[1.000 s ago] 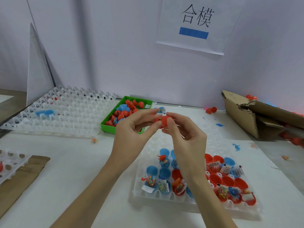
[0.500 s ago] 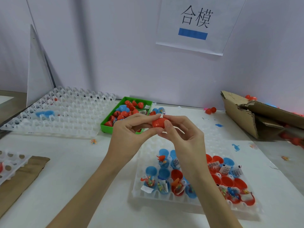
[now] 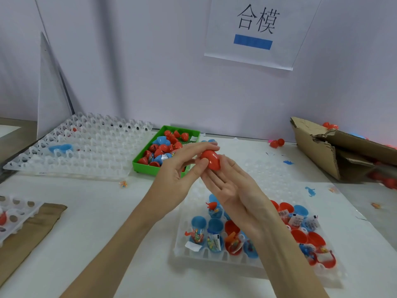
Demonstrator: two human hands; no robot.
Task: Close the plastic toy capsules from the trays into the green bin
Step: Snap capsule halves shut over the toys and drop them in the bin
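Observation:
A closed red capsule [image 3: 211, 160] is pinched between the thumb and fingers of my left hand [image 3: 178, 181], just in front of the green bin [image 3: 150, 168]. The bin holds several red and blue capsules. My right hand [image 3: 234, 190] lies flat with its fingers stretched out, and its fingertips touch the underside of the capsule. Below my hands is a white tray [image 3: 214, 257]. It holds several open red and blue capsule halves with small toys and paper slips inside.
A large white cell tray [image 3: 86, 151] lies left of the bin with a blue half in it. A torn cardboard box [image 3: 318, 151] sits at the right. A small tray [image 3: 17, 214] and cardboard sheet [image 3: 28, 233] lie at the left edge. Loose toys [image 3: 310, 191] dot the table.
My right hand has let go of the red capsule and spread flat beneath it. My left hand keeps its pinch on the capsule, which has turned slightly.

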